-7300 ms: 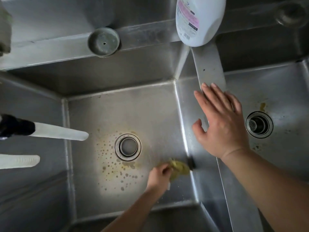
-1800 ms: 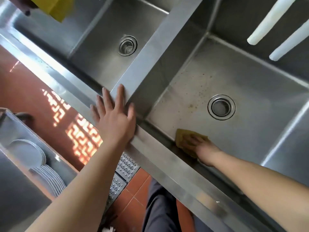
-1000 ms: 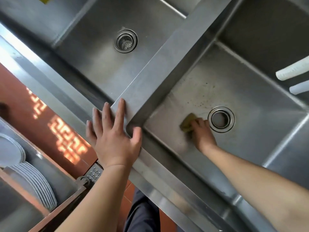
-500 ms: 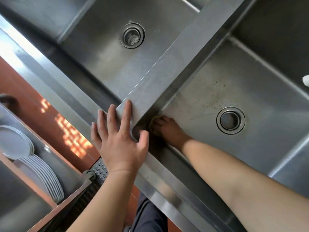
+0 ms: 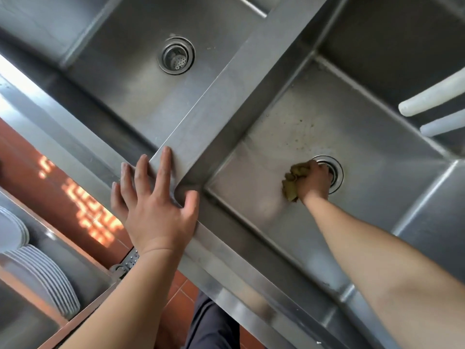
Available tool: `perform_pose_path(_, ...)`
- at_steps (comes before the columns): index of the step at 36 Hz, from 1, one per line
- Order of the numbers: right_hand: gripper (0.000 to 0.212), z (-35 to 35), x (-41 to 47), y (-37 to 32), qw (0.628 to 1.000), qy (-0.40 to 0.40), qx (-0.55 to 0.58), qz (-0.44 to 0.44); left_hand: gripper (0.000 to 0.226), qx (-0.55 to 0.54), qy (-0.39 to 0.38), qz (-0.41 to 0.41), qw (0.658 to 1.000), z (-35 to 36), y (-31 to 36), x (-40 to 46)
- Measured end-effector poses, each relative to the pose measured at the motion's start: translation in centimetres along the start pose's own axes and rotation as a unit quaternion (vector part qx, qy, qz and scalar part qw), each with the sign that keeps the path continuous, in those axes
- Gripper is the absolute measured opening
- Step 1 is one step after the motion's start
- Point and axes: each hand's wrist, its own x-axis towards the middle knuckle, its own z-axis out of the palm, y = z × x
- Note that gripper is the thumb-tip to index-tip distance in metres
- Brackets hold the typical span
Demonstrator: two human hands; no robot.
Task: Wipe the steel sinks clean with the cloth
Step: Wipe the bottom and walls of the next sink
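The crumpled yellow-green cloth (image 5: 290, 183) is bunched in my right hand (image 5: 313, 181), pressed on the right steel sink's floor (image 5: 264, 157) beside its round drain (image 5: 337, 172). My left hand (image 5: 153, 205) lies flat, fingers spread, on the steel divider rim (image 5: 226, 96).

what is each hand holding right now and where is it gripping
The right hand clutches the bunched cloth around its middle. The left hand holds nothing.
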Motion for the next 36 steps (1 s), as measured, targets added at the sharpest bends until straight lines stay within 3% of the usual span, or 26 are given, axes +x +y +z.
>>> perform_pose_path(5,0.038,-0.3,-4.1,2.2,0.998,0.040,0.048,0.013,0.073,-0.006,-0.004,0.000,1.000,0.0,0.0,0.0)
perform_pose_path(17,0.035,-2.1,-11.2,2.3,0.998,-0.043,0.037,-0.039,0.079,-0.023,-0.055,0.031,0.998,-0.8,0.1,-0.1)
perform_pose_path(23,0.036,-2.6,-12.4,1.3,0.997,-0.054,0.039,-0.050,0.076,-0.046,-0.026,0.265,0.963,-2.6,4.3,5.5)
perform_pose_path(26,0.035,-2.5,-12.3,0.3,0.998,-0.044,0.040,-0.035,0.076,-0.032,-0.043,0.339,0.939,-2.8,8.1,10.3)
perform_pose_path(32,0.035,-1.4,-11.4,-2.8,0.998,-0.025,0.055,-0.012,0.085,0.069,-0.087,0.424,0.899,-0.3,11.8,14.2)
perform_pose_path(36,0.047,-0.8,-9.1,-5.9,0.993,-0.026,0.108,-0.038,0.088,0.060,-0.065,0.425,0.901,0.2,11.6,14.1)
